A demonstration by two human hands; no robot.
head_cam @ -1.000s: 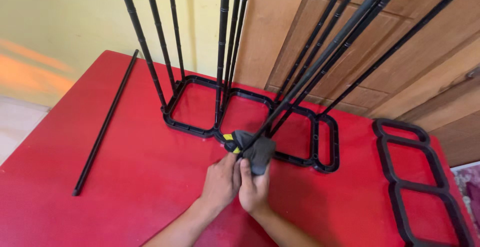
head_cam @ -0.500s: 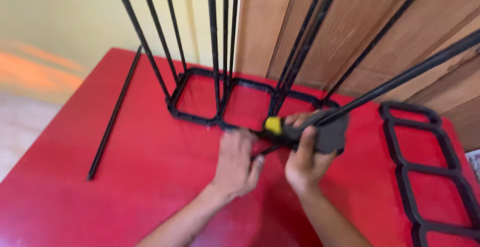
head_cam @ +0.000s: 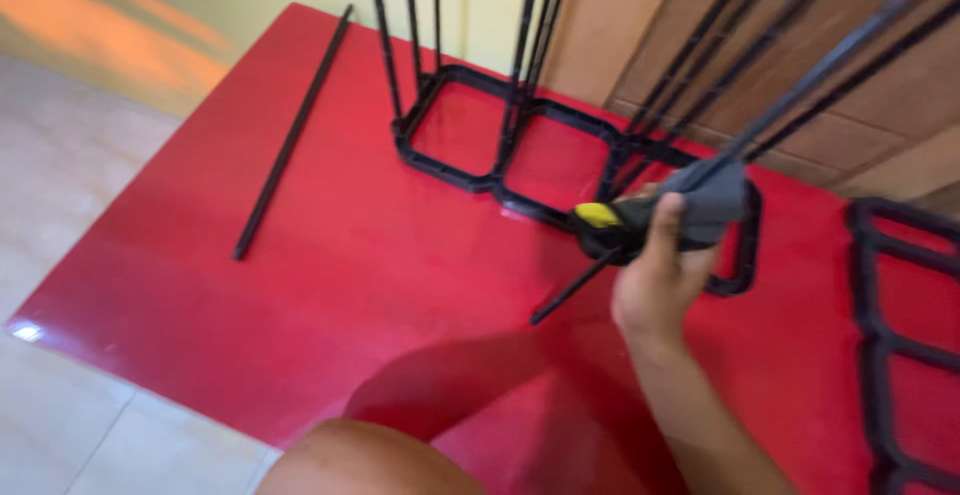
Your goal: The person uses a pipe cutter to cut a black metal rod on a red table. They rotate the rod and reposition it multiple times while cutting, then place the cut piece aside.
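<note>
While my right hand [head_cam: 665, 280] grips a grey mallet [head_cam: 700, 210] with a yellow-and-black handle, fingers [head_cam: 665, 225] clamped around it, a thin black rod [head_cam: 640, 245] slants under it onto the red worktop [head_cam: 380, 265]. The mallet hangs just above the black frame [head_cam: 500, 180]. My left forearm [head_cam: 370, 460] shows low in view, its hand hidden. Another rod [head_cam: 290, 140] lies well apart.

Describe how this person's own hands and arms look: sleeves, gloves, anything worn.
The right hand is bare: no glove, ring, watch or band shows, and its forearm is bare too, with no sleeve in view. The left hand is out of view; only a blurred bare stretch of the left arm shows at the bottom edge, also sleeveless.
</note>
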